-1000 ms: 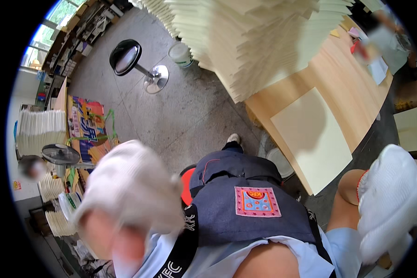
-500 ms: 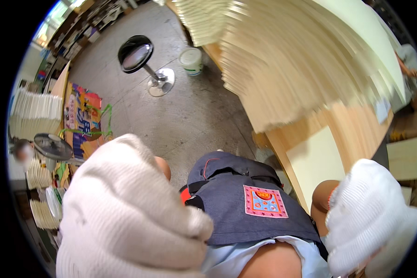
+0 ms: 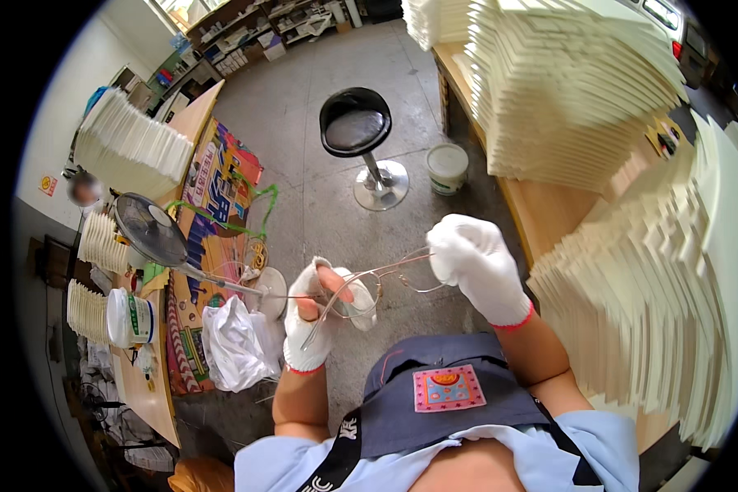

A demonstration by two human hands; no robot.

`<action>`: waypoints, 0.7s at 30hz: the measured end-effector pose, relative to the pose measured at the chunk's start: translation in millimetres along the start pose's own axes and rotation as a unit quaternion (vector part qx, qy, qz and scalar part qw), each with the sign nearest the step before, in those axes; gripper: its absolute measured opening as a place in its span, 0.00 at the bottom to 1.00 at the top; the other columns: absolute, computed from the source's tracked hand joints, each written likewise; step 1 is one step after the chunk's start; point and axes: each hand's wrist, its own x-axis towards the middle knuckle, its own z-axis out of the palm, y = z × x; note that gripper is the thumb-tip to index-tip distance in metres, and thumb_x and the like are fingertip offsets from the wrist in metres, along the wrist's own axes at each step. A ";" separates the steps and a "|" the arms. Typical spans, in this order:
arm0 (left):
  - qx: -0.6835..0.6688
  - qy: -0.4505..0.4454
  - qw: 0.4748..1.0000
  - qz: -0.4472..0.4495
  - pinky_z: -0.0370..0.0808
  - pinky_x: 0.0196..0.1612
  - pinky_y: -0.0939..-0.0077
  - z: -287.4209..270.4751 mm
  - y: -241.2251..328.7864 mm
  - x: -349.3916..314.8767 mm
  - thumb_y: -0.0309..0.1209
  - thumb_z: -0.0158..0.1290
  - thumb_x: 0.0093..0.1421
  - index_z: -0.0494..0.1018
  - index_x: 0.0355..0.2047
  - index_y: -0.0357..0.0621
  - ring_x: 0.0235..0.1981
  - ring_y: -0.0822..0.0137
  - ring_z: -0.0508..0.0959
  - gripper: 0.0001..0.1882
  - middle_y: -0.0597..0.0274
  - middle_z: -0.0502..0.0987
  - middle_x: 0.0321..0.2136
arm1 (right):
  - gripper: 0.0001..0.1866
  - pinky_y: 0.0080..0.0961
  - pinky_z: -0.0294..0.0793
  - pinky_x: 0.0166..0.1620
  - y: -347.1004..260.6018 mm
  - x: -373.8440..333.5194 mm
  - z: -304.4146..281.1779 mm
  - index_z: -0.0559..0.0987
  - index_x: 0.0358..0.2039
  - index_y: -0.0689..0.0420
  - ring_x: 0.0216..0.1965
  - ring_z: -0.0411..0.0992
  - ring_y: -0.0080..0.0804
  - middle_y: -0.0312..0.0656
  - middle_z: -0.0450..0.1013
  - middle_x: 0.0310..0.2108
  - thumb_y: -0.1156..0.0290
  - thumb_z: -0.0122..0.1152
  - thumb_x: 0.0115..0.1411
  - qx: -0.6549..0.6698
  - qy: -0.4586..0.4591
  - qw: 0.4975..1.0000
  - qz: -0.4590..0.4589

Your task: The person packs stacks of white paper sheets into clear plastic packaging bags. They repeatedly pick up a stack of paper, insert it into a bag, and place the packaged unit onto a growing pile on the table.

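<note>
A pair of thin wire-rimmed eyeglasses [image 3: 378,289] is held between my two hands over the floor, in front of my dark apron. My left hand [image 3: 310,334], in a white knit glove with bare thumb and finger tips showing, closes on the glasses at one lens and the thin metal parts beside it. On the other side, my right hand [image 3: 477,266], also gloved in white with a red cuff, has its fingers closed round the far end of the frame. The glove hides its fingertips.
A black stool [image 3: 357,127] and a lidded bucket [image 3: 448,170] stand ahead. Tall stacks of pale sheets [image 3: 640,279] crowd the right bench [image 3: 541,209]. To the left are a standing fan [image 3: 150,227], a white plastic bag [image 3: 239,343], a white tub [image 3: 129,317] and a table with a colourful cover.
Both hands have come down and inward from close to the camera at either side. The eyeglasses now show between them. My view has shifted, showing more of the left table.
</note>
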 end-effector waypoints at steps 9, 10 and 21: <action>-0.005 0.142 0.971 -0.192 0.83 0.39 0.69 -101.3 -36.7 36.1 0.45 0.60 0.64 0.70 0.56 0.34 0.37 0.60 0.84 0.29 0.45 0.80 0.47 | 0.15 0.25 0.75 0.46 73.9 150.9 1.1 0.79 0.47 0.55 0.39 0.79 0.31 0.43 0.79 0.40 0.58 0.57 0.68 -0.301 -0.113 0.947 -0.026; 0.028 0.150 0.970 -0.191 0.82 0.39 0.71 -110.7 -37.6 45.1 0.43 0.59 0.64 0.70 0.55 0.35 0.37 0.63 0.84 0.27 0.47 0.80 0.46 | 0.16 0.25 0.75 0.48 86.8 173.2 -7.4 0.78 0.49 0.55 0.41 0.79 0.32 0.44 0.79 0.42 0.58 0.56 0.69 -0.327 -0.083 0.937 -0.088; 0.426 0.093 0.880 -0.190 0.80 0.41 0.73 -196.6 -48.0 259.0 0.30 0.60 0.63 0.76 0.48 0.37 0.36 0.68 0.83 0.15 0.58 0.82 0.36 | 0.19 0.45 0.75 0.29 150.1 353.8 -33.6 0.73 0.52 0.47 0.27 0.79 0.49 0.45 0.78 0.27 0.62 0.61 0.60 -0.579 -0.287 0.762 -0.037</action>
